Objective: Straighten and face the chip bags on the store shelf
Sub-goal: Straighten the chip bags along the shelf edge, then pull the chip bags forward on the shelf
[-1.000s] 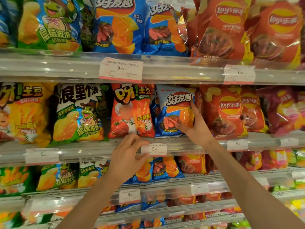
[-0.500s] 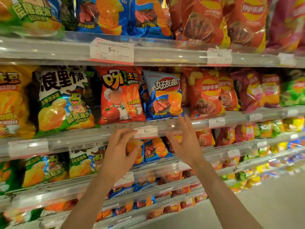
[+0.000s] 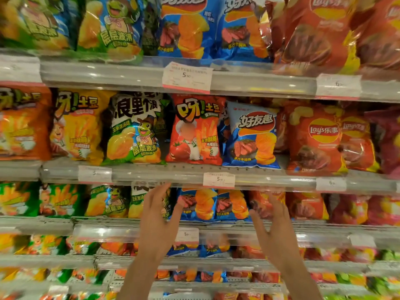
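Note:
Chip bags fill several shelves. On the middle shelf a blue steak-flavour bag [image 3: 252, 137] stands upright beside a red tomato bag [image 3: 194, 131] and a green-and-white frog bag [image 3: 135, 131]. One shelf lower sit two blue bags [image 3: 201, 204]. My left hand [image 3: 159, 219] is raised with fingers spread in front of the lower frog bags, holding nothing. My right hand [image 3: 272, 226] is raised with fingers spread in front of a red bag [image 3: 259, 204] on that lower shelf, also holding nothing. Whether either hand touches a bag is unclear.
Red Lay's bags [image 3: 313, 139] stand right of the blue bag. Yellow and orange bags [image 3: 75, 126] fill the left. Clear shelf rails carry price tags [image 3: 218, 180]. More bags crowd the top shelf [image 3: 186, 24] and the rows below.
My right hand let go of the blue bag on the middle shelf and dropped to the shelf below. My left hand also came down off the price rail. The view shifted left.

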Tool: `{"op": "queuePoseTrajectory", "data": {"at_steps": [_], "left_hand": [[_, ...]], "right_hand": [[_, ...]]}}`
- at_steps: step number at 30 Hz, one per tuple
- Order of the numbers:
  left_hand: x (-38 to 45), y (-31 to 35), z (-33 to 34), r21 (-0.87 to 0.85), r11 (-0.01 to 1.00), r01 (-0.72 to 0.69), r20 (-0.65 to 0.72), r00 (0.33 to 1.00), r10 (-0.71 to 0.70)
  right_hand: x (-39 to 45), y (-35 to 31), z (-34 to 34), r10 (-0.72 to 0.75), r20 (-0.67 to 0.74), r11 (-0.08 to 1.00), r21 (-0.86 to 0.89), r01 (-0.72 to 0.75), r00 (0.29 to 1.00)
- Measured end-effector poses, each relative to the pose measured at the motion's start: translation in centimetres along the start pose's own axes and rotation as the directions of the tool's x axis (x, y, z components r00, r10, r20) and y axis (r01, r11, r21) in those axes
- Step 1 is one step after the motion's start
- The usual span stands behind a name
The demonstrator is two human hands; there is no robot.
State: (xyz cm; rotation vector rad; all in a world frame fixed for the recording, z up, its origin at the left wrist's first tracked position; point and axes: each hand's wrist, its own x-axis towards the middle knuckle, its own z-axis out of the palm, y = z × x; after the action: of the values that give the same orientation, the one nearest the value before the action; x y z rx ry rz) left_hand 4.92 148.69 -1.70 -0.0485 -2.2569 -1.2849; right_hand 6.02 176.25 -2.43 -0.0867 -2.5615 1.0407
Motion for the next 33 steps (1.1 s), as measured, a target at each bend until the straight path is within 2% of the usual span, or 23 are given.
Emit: {"op": "queuePoseTrajectory", "data": {"at_steps": [5, 13, 15, 17, 20, 22, 24, 29, 33], "left_hand": [[4.3, 3.2, -0.5, 0.057, 0.996, -0.076, -0.059, 0.995, 0.079], [13.8, 6.7, -1.4, 0.265, 0.946, -0.186, 0.029, 0.982, 0.185], [15.4, 6.8, -1.1, 0.334, 0.927, -0.169, 0.075, 0.985, 0.153], [16.5, 6.3, -0.7, 0.347, 0.934, -0.087, 0.127, 0.991, 0.045], [17.8, 5.7, 0.0, 0.312, 0.950, 0.022, 0.183, 0.980, -0.083], [18.0, 5.7, 0.4, 0.269, 0.963, 0.033, 0.206, 0.974, -0.090], [17.9, 6.0, 0.8, 0.207, 0.978, 0.036, 0.222, 0.972, -0.083], [18.2, 6.0, 0.3, 0.063, 0.995, 0.072, 0.199, 0.976, -0.083], [19.0, 7.1, -0.4, -0.027, 0.998, 0.049, 0.159, 0.986, -0.044]], "right_hand": [[4.4, -1.7, -2.9, -0.115, -0.083, 0.993, -0.002, 0.116, 0.990], [11.7, -7.9, -4.6, -0.351, -0.063, 0.935, -0.070, 0.347, 0.934], [13.5, -9.8, -3.2, -0.389, -0.013, 0.919, -0.075, 0.387, 0.921], [15.0, -11.6, -1.5, -0.401, 0.071, 0.911, -0.071, 0.406, 0.913], [17.0, -13.6, 0.7, -0.311, 0.178, 0.950, 0.051, 0.307, 0.934], [17.6, -14.5, 1.7, -0.174, 0.265, 0.979, 0.153, 0.137, 0.948], [17.9, -14.6, 2.7, -0.105, 0.309, 0.980, 0.195, 0.045, 0.945], [18.6, -15.6, 2.6, -0.065, 0.285, 0.924, 0.380, -0.050, 0.956], [19.2, -16.5, 1.3, -0.075, 0.266, 0.904, 0.425, -0.047, 0.961]]}}
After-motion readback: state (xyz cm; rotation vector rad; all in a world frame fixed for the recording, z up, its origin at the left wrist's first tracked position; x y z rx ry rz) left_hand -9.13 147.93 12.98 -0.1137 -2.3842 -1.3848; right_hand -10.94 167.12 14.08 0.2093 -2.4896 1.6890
